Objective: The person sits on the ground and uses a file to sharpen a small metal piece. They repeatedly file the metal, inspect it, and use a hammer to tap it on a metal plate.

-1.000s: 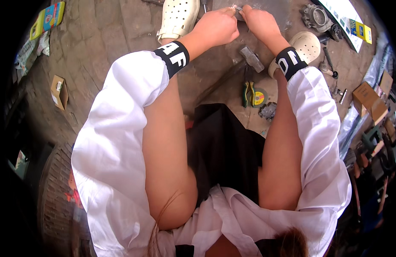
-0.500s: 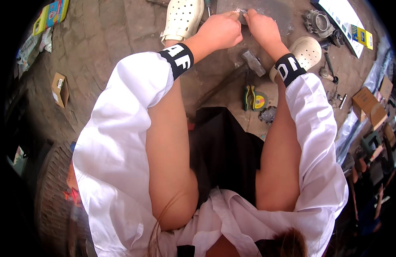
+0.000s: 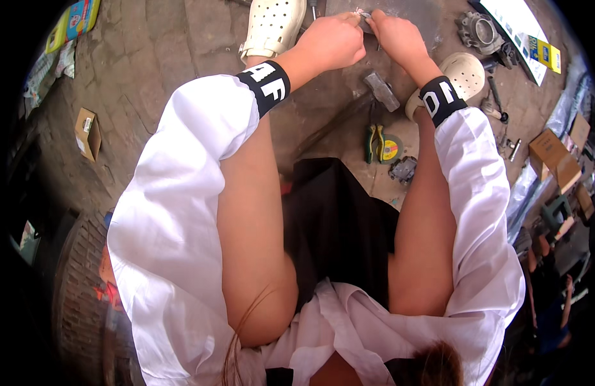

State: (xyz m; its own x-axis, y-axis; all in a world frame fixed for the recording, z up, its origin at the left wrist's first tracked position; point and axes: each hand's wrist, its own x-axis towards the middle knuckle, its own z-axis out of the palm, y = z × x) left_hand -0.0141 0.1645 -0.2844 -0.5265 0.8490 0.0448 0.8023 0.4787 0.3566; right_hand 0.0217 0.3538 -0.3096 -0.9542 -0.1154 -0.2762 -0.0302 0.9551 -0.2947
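Observation:
My left hand [image 3: 333,42] and my right hand [image 3: 394,38] are closed at the top of the view, fingertips pinching a small, thin, pale item [image 3: 362,14] with a frayed-looking end; its exact kind is unclear. They are over a grey flat plate [image 3: 416,19] on the floor, between my cream clogs [image 3: 271,22]. A screwdriver-like tool [image 3: 313,9] lies beside my left hand. Below my hands are a hammer [image 3: 381,90], green-yellow pliers [image 3: 374,143], a round yellow-labelled item [image 3: 390,148] and a small metal part [image 3: 403,168].
A metal housing [image 3: 481,32], a white board [image 3: 516,45], a yellow box [image 3: 545,55] and tools lie at the right, with cardboard [image 3: 555,157] and plastic sheeting farther out. At the left are a yellow jug [image 3: 69,22], rags and a small carton [image 3: 88,135] on the paved floor [image 3: 149,51].
Both hands shift only slightly, staying closed around the small item. The whole view moved a little right and down, then slightly back up.

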